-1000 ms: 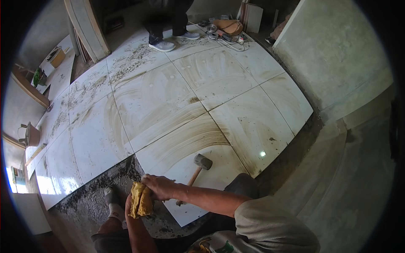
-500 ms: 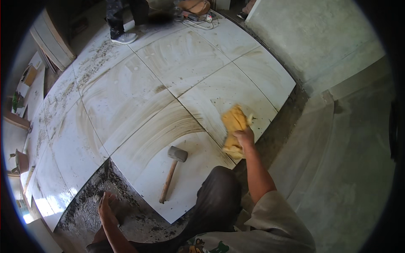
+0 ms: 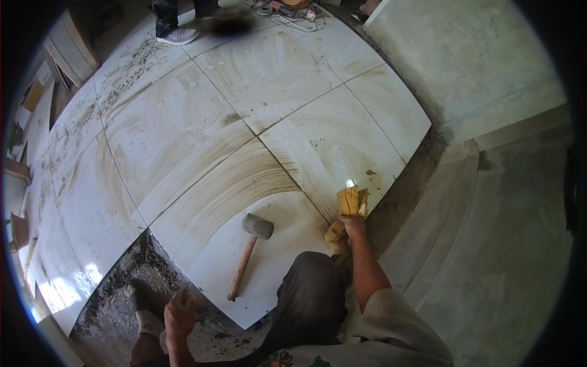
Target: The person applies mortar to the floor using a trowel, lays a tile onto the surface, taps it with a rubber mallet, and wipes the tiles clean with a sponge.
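Observation:
My right hand [image 3: 353, 227] is closed around a worn yellow sponge [image 3: 349, 202], pressed to the large white floor tiles [image 3: 223, 269] near their right edge. Brown curved smears and streaks mark the tiles. A rubber mallet [image 3: 257, 226] with a grey head and wooden handle lies on the nearest tile, left of my knee. My left hand [image 3: 180, 313] hangs with curled fingers over the dark, rough bare floor [image 3: 131, 269]. Nothing shows in it, and it touches no tool. My left foot [image 3: 142, 312] rests beside it.
Another person's shoe [image 3: 178, 36] stands on the far tiles. At the back, a corded power tool [image 3: 287, 11] lies with its cable [image 3: 309, 25]. A grey wall [image 3: 465, 61] and concrete floor [image 3: 489, 232] border the right side. Planks [image 3: 67, 52] lean at the far left.
My right hand has drawn the sponge down toward me along the tile's right side. My left hand has moved right and nearer to my body. The mallet stays on its tile.

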A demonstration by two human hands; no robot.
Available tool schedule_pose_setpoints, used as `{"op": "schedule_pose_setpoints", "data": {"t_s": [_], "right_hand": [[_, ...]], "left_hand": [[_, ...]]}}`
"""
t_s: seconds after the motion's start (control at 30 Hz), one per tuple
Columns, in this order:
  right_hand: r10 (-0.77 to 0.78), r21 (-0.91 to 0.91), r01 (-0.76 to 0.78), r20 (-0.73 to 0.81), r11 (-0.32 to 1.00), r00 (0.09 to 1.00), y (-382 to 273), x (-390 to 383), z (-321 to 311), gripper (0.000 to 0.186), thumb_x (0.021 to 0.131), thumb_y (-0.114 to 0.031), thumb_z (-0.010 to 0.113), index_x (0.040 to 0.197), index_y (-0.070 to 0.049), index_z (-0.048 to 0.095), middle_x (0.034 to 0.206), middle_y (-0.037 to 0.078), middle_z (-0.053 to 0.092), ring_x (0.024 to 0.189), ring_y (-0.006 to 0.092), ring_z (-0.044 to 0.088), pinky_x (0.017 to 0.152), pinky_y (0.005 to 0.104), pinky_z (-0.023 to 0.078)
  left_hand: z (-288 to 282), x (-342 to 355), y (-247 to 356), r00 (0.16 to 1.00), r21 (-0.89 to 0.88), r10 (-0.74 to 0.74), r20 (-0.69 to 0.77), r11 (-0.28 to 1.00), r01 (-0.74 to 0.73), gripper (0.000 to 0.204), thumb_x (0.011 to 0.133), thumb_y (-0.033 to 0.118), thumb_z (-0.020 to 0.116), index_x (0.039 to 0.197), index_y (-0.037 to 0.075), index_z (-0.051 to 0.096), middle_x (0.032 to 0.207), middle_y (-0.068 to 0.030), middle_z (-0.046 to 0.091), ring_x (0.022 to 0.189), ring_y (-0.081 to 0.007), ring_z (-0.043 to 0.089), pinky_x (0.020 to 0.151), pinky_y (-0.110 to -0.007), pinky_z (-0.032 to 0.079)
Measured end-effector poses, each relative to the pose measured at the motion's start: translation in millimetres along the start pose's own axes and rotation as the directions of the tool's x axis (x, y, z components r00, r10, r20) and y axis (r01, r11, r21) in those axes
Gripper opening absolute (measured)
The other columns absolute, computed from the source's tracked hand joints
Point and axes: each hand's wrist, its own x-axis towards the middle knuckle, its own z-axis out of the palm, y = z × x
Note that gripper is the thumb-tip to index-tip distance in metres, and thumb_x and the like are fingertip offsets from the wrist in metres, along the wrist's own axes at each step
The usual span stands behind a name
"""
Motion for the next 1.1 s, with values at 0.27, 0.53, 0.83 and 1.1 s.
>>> {"op": "schedule_pose_setpoints", "data": {"t_s": [0.27, 0.53, 0.83, 1.1], "right_hand": [[-0.358, -0.111, 0.358, 0.023, 0.927, 0.933, -26, 6, 88, 0.036, 0.073, -0.021, 0.074, 0.095, 0.007, 0.067, 0.088, 0.018, 0.070, 0.084, 0.0310, 0.069, 0.073, 0.0380, 0.051], [-0.310, -0.164, 0.346, 0.210, 0.924, 0.927, -93, -13, 152, 0.033, 0.076, -0.011, 0.073, 0.103, 0.006, 0.065, 0.096, 0.012, 0.068, 0.083, 0.0224, 0.065, 0.074, 0.0347, 0.050], [-0.311, -0.039, 0.338, 0.306, 0.940, 0.900, -123, -19, 176, 0.033, 0.077, -0.007, 0.072, 0.107, 0.004, 0.065, 0.099, 0.011, 0.067, 0.086, 0.0225, 0.065, 0.076, 0.0352, 0.052], [-0.373, -0.061, 0.426, 0.383, 0.903, 0.845, -160, -9, 214, 0.032, 0.076, -0.008, 0.073, 0.106, 0.001, 0.065, 0.098, 0.010, 0.068, 0.083, 0.0235, 0.066, 0.073, 0.0373, 0.054]], "left_hand": [[21, 16, -23, 0.995, -0.138, -0.067, 0.077, 0.987, 0.078, 0.043, 0.085, 0.028, 0.066, 0.117, -0.001, 0.063, 0.104, -0.0213, 0.069, 0.099, -0.0328, 0.067, 0.087, -0.039, 0.051], [23, 20, -46, 0.980, -0.167, -0.169, 0.102, 0.969, 0.184, 0.047, 0.086, 0.031, 0.067, 0.120, -0.001, 0.061, 0.110, -0.0210, 0.067, 0.102, -0.0329, 0.066, 0.089, -0.039, 0.051], [25, 21, -67, 0.982, -0.215, -0.166, 0.095, 0.959, 0.183, 0.048, 0.087, 0.030, 0.066, 0.121, -0.003, 0.059, 0.111, -0.0227, 0.066, 0.102, -0.0338, 0.066, 0.090, -0.040, 0.051], [28, 16, -76, 0.983, -0.246, -0.171, 0.068, 0.952, 0.183, 0.046, 0.087, 0.029, 0.066, 0.119, -0.003, 0.060, 0.111, -0.0219, 0.067, 0.101, -0.0344, 0.066, 0.089, -0.040, 0.051]]}}
